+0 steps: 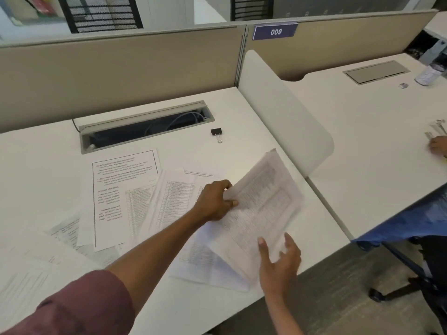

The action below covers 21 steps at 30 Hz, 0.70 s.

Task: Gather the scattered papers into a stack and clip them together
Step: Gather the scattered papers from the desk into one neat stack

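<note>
The sheet (263, 204) I lift is smeared by motion, its print unreadable. My left arm (150, 247) covers part of the papers (169, 197) beneath. Blurred pages (21, 279) run off the left edge, text illegible.

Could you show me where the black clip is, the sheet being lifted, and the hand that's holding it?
binder clip (216, 131): head view, on its black body.
lifted sheet (263, 204): head view, on the printed middle.
left hand (214, 201): head view, on the back of the hand pinching the sheet's edge.
</note>
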Each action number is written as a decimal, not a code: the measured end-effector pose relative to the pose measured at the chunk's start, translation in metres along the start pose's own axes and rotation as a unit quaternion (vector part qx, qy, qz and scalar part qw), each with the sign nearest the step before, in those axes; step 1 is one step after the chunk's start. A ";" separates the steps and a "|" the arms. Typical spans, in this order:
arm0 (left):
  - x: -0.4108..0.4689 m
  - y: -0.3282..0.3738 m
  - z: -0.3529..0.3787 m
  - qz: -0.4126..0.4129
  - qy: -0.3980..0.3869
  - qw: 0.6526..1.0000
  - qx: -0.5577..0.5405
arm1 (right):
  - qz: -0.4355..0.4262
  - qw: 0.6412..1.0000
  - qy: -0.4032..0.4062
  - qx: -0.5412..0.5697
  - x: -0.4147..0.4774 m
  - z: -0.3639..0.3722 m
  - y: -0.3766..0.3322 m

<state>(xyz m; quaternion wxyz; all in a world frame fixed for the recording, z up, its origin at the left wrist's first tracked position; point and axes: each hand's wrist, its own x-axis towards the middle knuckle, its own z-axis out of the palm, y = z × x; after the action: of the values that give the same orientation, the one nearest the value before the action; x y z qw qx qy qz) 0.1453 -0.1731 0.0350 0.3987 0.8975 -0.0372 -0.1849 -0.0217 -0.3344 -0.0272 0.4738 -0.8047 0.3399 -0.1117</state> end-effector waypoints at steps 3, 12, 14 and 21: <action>-0.030 -0.009 -0.012 0.002 0.030 0.994 -0.101 | 0.102 0.983 -0.052 0.145 0.026 -0.023 -0.022; -0.087 -0.019 -0.039 0.005 0.073 0.973 -0.221 | 0.025 0.948 -0.183 0.260 0.058 -0.042 -0.078; -0.093 -0.018 -0.042 0.013 0.097 0.967 -0.234 | -0.018 0.950 -0.178 0.256 0.053 -0.042 -0.090; -0.110 -0.028 -0.027 0.007 0.128 0.962 -0.240 | -0.097 0.947 -0.197 0.233 0.029 -0.036 -0.089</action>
<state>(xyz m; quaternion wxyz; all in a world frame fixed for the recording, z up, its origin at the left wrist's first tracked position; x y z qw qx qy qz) 0.0502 -0.1120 0.0646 0.6049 0.7914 0.0534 -0.0693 0.0213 -0.3494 0.0622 0.6926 -0.7067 0.1248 -0.0724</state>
